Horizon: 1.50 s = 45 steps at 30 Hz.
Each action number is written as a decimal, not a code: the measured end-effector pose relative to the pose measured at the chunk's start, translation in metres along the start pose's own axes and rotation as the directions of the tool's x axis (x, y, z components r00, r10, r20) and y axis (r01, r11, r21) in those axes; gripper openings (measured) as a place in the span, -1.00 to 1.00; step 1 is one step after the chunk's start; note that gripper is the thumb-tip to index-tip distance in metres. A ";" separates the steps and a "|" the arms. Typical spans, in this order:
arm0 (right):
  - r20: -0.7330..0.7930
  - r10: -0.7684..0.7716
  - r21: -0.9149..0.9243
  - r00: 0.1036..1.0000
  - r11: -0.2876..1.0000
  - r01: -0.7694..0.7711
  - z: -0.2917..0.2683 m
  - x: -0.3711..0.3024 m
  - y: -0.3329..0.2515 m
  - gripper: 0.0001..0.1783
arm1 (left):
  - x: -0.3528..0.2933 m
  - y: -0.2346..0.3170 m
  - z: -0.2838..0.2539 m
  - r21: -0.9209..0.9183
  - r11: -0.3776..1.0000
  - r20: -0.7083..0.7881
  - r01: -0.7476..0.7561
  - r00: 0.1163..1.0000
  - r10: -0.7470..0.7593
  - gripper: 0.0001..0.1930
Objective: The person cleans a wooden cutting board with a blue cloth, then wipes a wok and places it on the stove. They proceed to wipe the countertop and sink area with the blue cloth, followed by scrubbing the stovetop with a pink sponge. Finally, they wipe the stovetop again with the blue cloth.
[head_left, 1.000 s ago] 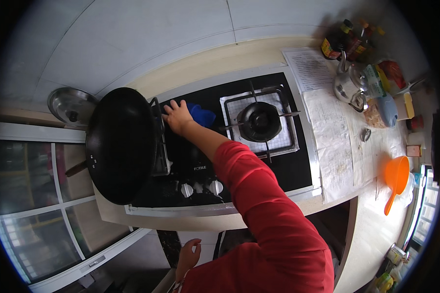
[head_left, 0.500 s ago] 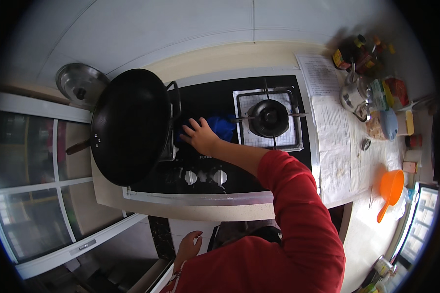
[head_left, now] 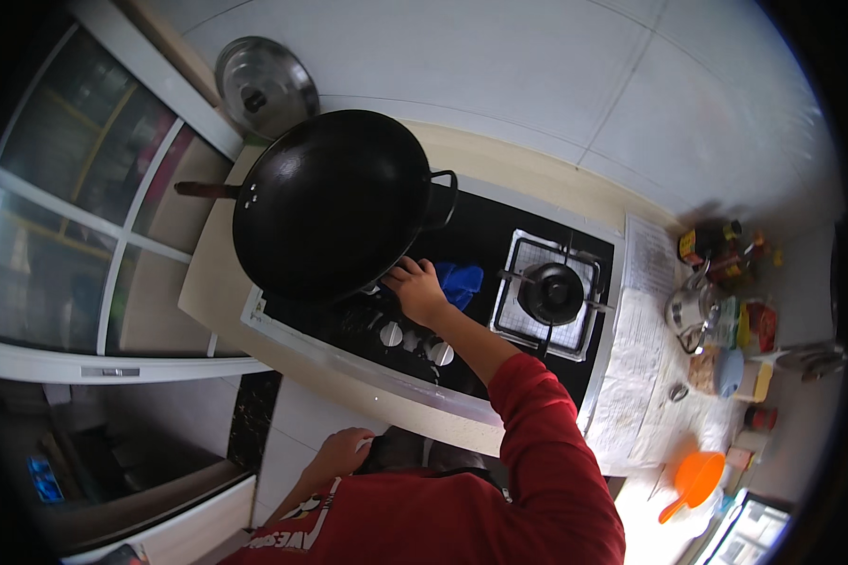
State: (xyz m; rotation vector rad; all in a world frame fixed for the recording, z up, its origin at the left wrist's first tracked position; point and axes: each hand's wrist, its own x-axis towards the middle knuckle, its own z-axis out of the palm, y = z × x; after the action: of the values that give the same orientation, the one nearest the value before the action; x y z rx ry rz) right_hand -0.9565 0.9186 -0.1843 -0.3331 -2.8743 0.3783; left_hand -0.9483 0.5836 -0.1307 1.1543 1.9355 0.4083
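Note:
A large black wok (head_left: 334,207) with a wooden handle rests over the left burner of the black gas stove (head_left: 349,322). My right hand (head_left: 416,290) reaches in beside the wok's lower right rim. Its fingers are stretched and slightly apart, with the tips close to the burner tray's edge under the wok; whether they touch it is hard to see. A crumpled blue cloth (head_left: 459,283) lies on the stove just right of that hand, not held. My left hand (head_left: 344,452) stays low by my body, off the counter, its fingers loosely bent and nothing visible in it.
A second burner (head_left: 550,294) sits on the stove's right. Two knobs, one of them here (head_left: 391,333), line its front. A metal lid (head_left: 268,87) leans behind the wok. On the right counter stand a steel kettle (head_left: 693,314), bottles, containers and an orange ladle (head_left: 697,478).
The view has turned and shifted, so the stove appears tilted. My right hand has moved off the blue cloth toward the wok's lower rim. My left hand remains low.

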 end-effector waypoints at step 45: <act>0.247 0.574 0.019 0.781 0.802 -0.596 -0.052 -0.057 -0.012 -0.50 | 0.002 0.007 0.011 -0.002 1.000 -0.140 -0.014 0.990 0.014 -0.77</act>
State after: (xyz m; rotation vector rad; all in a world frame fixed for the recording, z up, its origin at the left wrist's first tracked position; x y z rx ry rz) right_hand -0.8914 0.9047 -0.1431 -1.2613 -2.8857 0.6985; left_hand -0.9363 0.5877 -0.1338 1.1653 2.0471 0.5113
